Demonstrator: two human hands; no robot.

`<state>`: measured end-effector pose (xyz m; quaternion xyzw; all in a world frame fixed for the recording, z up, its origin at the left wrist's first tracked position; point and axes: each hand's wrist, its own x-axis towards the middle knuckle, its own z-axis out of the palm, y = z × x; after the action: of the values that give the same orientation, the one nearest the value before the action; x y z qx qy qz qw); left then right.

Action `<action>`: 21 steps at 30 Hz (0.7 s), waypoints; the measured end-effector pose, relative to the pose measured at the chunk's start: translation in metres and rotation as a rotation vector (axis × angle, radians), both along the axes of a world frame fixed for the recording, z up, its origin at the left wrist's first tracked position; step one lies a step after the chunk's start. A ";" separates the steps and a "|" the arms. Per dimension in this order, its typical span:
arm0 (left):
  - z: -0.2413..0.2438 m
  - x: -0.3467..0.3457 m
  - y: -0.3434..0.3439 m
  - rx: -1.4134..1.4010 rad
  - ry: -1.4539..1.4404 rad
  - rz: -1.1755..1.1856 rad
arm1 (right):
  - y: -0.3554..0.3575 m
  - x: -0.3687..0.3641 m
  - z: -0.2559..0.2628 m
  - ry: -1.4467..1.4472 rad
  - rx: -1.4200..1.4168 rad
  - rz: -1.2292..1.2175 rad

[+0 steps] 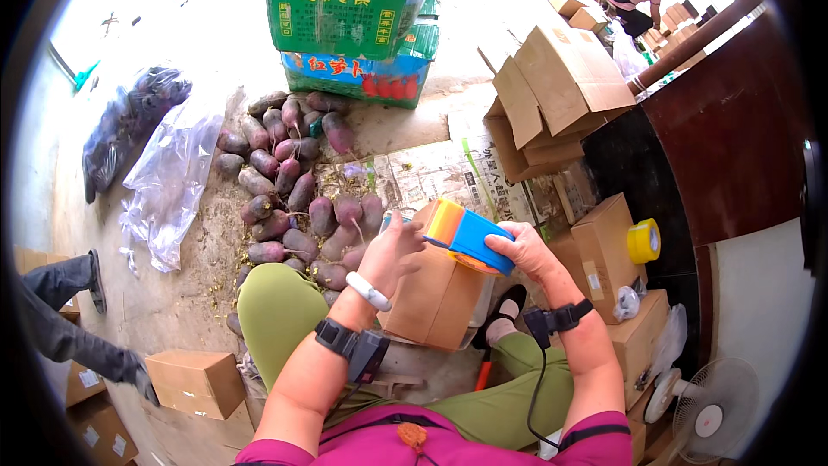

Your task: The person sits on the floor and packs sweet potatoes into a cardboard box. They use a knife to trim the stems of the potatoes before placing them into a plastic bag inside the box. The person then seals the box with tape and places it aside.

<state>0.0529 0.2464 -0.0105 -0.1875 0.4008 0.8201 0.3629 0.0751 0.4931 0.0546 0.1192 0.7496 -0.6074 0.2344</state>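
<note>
A blue and orange tape dispenser (475, 239) is gripped in my right hand (527, 249), above the far end of a brown cardboard box (433, 301) that stands between my legs. My left hand (394, 249), somewhat blurred, is raised over the left part of that box, beside the orange end of the dispenser; its fingers are apart and I see nothing held in them. Left of the box and beyond my knee lies a pile of dark purple radish-like root vegetables (288, 175) on the floor.
Green printed cartons (349, 19) stand stacked ahead. Clear plastic bags (171, 188) lie at left; an open cardboard box (556, 90) is at right. A yellow tape roll (643, 241) and a fan (711, 411) are right. A person's legs (71, 323) show at left; another person (634, 0) bends far off.
</note>
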 end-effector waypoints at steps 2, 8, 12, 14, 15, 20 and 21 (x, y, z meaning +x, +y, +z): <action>0.008 -0.009 0.003 0.103 0.026 -0.047 | -0.003 -0.004 0.003 0.005 0.011 0.026; 0.000 -0.011 0.017 0.196 -0.120 0.082 | -0.003 -0.009 0.009 0.000 0.116 0.089; -0.018 -0.017 0.023 -0.042 0.148 0.151 | -0.007 -0.014 0.008 -0.017 0.179 0.123; -0.022 -0.020 0.026 -0.013 0.203 0.196 | -0.011 -0.017 0.012 -0.039 0.154 0.114; -0.025 -0.020 0.027 0.001 0.231 0.220 | -0.013 -0.018 0.015 -0.049 0.142 0.111; -0.050 -0.028 0.029 -0.190 0.356 0.246 | -0.016 -0.022 0.016 -0.101 0.130 0.073; -0.056 -0.032 0.026 -0.259 0.368 0.269 | -0.016 -0.023 0.016 -0.108 0.130 0.062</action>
<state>0.0212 0.2725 -0.0664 -0.1319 0.5331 0.8231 0.1445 0.0519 0.4770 0.0704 0.1433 0.7770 -0.5426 0.2850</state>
